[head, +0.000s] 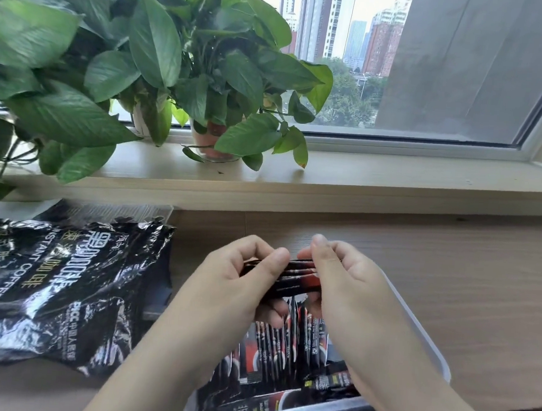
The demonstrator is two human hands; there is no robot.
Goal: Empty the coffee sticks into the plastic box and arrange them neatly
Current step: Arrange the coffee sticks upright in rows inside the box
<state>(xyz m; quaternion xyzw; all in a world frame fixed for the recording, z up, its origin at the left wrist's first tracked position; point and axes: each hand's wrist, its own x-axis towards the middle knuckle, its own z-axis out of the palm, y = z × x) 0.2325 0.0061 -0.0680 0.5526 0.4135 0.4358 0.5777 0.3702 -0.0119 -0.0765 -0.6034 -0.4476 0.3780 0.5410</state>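
A clear plastic box [426,347] sits on the wooden table below my hands, holding several black-and-red coffee sticks [279,347], some standing upright, some lying flat near the front. Above the box I hold a small bundle of coffee sticks [293,276] level between both hands. My left hand [235,286] grips its left end with thumb and curled fingers. My right hand [344,284] pinches its right end. A crumpled black instant coffee bag [61,290] lies on the table to the left.
A wooden windowsill [361,182] runs behind the table, carrying leafy potted plants [163,69] at the left. A clear plastic lid [128,213] lies behind the bag. Bare wooden table [466,283] stretches to the right of the box.
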